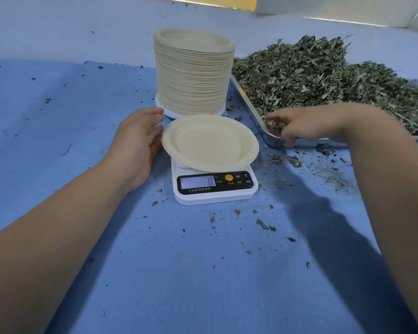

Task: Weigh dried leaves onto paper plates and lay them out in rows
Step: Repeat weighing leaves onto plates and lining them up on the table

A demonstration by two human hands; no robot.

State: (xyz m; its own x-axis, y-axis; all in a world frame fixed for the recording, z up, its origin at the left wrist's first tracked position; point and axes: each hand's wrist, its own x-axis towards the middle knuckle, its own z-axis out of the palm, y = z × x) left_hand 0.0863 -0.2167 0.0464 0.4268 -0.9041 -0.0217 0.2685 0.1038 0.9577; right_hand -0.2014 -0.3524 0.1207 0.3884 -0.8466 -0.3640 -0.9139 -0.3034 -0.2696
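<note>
An empty paper plate [210,142] sits on a small white digital scale [215,186] whose display reads 0. My left hand [136,143] lies beside the plate's left rim, fingers relaxed and touching its edge. My right hand [304,124] reaches into the near left corner of a metal tray [251,109], fingers curled round a pinch of dried leaves. A big heap of dried leaves [323,75] fills that tray. A tall stack of paper plates [193,73] stands just behind the scale.
Blue cloth [82,116] covers the table, with leaf crumbs scattered around the scale and in front of the tray [287,160]. A pale wall and a metal ledge [348,13] run along the back.
</note>
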